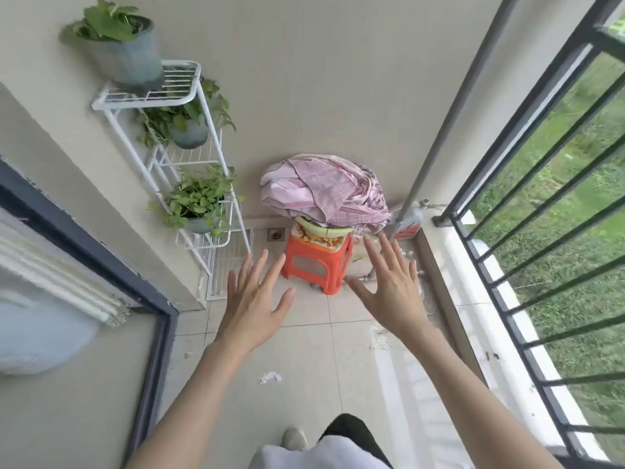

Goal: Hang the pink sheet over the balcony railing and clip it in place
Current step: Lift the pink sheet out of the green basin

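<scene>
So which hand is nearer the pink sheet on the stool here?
Right. The right hand is spread open, its fingertips reaching just below the pink sheet at its right edge. The left hand, also open, sits lower and further left, beside the orange stool.

Pink checked sheet [324, 191] at centre, green basin [313, 226], orange stool [318, 262], white plant rack [189, 157] upper left, dark grey railing [527, 204] right, beige wall [321, 79]

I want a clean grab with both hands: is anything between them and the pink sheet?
Nothing visible. The left hand and right hand reach forward, open and empty, over bare floor tiles. The pink sheet lies bunched in a basin on the orange stool, uncovered.
</scene>
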A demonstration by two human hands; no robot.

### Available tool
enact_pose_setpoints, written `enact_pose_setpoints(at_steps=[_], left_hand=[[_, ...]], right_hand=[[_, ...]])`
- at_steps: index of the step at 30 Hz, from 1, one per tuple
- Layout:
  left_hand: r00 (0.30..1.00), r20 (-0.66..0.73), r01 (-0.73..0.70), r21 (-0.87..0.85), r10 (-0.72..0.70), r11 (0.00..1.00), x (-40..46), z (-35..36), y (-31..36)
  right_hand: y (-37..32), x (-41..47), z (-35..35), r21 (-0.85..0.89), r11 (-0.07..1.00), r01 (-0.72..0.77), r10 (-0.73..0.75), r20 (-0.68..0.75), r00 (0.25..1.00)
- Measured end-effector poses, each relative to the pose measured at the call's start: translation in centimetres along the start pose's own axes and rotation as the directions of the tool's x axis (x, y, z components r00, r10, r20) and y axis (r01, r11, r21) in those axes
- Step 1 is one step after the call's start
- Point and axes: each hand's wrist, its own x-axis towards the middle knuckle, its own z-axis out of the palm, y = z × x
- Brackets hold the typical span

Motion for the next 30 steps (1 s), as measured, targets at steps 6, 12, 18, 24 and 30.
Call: enact_pose_setpoints(at_steps=[6, 12, 18, 24, 30], left_hand=[[0.99, 0.14, 0.029, 0.001, -0.029, 1.0, 9.7, 1.9, -1.4], [0.989, 0.138, 0.063, -0.029, -0.059, 0.998, 22.2, 2.5, -1.0], [0.981, 0.191, 0.01, 0.016, -0.013, 1.0, 32.5, 3.8, 0.3], [0.952, 0.307, -0.013, 0.005, 0.011, 1.0, 39.7, 8.3, -0.6], [0.885, 0.455, -0.123, 0.025, 0.098, 0.992, 46.4, 14.9, -2.8]], right_hand=[[3.0, 9.6, 1.3, -0.026, 0.997, -0.074, 0.074, 0.014, 0.997], [6.7, 21.3, 1.8, -0.035, 0.995, -0.09, 0.091, 0.053, 0.994], [9.9, 30.7, 1.1, -0.056, 0.99, -0.13, 0.135, 0.103, 0.985], [13.5, 36.2, 3.6, -0.091, 0.981, -0.171, 0.185, 0.168, 0.968], [17.9, 40.5, 8.7, -0.067, 0.937, -0.342, 0.348, 0.257, 0.902]])
